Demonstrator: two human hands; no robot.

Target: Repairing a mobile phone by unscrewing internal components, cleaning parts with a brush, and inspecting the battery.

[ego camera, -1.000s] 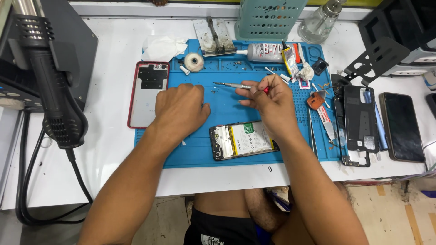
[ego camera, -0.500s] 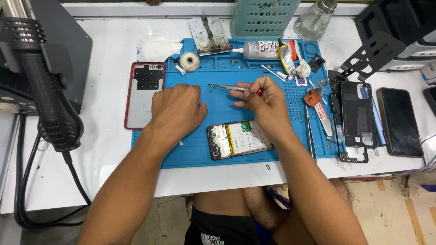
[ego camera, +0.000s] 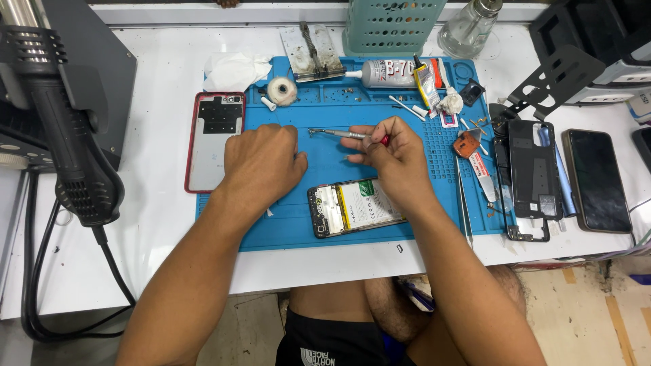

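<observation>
White tabletop [ego camera: 163, 224] here, and on it a blue work mat [ego camera: 413, 224] crowded with repair bits. At the centre, the right hand [ego camera: 393, 159] has its fingertips pressed together, pinching the red-tipped end of a slim metal screwdriver [ego camera: 339, 133], which lies almost level over the mat with its point out toward nine o'clock. The left hand [ego camera: 261, 163] sits knuckles up just beside it at nine o'clock, grip curled into a loose fist, resting on the mat; whether it holds anything, I cannot tell. Just below the right hand, at six o'clock, the opened phone [ego camera: 356, 207] lies flat on the mat with its battery and boards showing, partly covered by the right wrist. Over at nine o'clock of the left hand, a red-rimmed back cover [ego camera: 213, 146] lies across the mat's edge. Up at twelve o'clock there's a roll of tape [ego camera: 281, 90] and a glue tube [ego camera: 386, 73]. Out at three o'clock, a black phone frame [ego camera: 532, 169] and a dark phone [ego camera: 597, 179] lie side by side. Far at nine o'clock a black hot-air gun [ego camera: 68, 135] hangs down.
</observation>
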